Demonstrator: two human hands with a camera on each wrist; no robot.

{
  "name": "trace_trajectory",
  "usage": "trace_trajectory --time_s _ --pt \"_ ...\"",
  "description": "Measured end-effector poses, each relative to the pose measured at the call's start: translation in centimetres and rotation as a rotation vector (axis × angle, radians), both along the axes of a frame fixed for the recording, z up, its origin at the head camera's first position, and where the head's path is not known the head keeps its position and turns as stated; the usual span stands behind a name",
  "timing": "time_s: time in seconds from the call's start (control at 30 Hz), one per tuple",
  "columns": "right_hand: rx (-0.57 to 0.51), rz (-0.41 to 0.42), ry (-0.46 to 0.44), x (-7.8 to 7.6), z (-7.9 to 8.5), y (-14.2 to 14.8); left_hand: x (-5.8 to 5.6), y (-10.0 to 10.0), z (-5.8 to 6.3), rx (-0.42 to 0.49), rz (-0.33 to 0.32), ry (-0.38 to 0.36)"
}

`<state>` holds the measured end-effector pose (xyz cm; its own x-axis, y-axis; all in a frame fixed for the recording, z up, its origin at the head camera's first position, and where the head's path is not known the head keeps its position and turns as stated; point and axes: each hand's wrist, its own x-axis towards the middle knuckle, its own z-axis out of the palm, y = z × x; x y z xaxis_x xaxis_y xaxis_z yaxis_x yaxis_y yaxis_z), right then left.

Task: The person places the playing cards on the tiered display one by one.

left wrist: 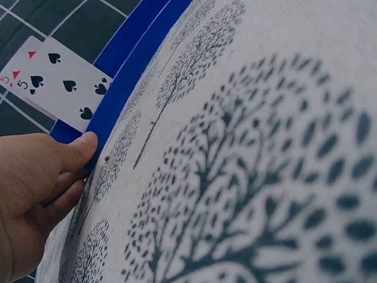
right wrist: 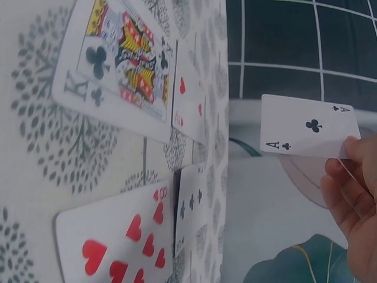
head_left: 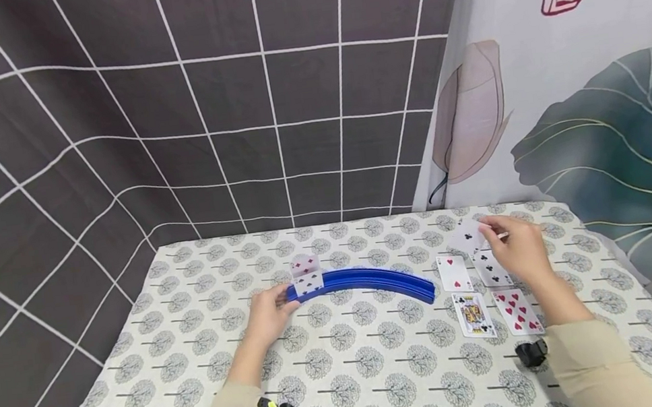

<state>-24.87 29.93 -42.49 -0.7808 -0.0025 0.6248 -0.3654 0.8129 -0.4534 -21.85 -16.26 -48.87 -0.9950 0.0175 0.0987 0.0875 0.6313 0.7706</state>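
My left hand pinches the left end of a curved blue card holder, its thumb on the near side. In the left wrist view a five of spades stands in the holder's slot, with a five of diamonds partly hidden behind it. My right hand pinches an ace of clubs by one corner, raised above the table. Below it lie a two of hearts, a king of clubs, an eight of hearts and a black-suit card partly covered by the hand.
A tablecloth with a tree print covers the table. Behind it hangs a dark curtain with white grid lines, and to the right a light curtain with leaf shapes. Black wrist cameras sit at both sleeves.
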Motion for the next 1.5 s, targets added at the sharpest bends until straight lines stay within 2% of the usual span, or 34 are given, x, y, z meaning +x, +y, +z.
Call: trace_trajectory --time_s 0.47,0.73,1.03,1.5 --pt "-0.028 0.081 0.023 -0.8 0.1 -2.0 0.0 0.0 -0.1 0.024 0.002 -0.016" --pt "-0.006 0.097 0.047 -1.2 0.2 -3.0 -0.1 -0.1 -0.2 0.016 -0.002 -0.004" --pt "-0.042 0.13 0.048 -1.4 0.5 -4.6 0.0 -0.1 -0.2 0.031 -0.003 0.003" --pt "-0.039 0.152 0.053 -1.8 0.6 -6.1 -0.1 -0.2 -0.4 0.01 -0.001 0.007"
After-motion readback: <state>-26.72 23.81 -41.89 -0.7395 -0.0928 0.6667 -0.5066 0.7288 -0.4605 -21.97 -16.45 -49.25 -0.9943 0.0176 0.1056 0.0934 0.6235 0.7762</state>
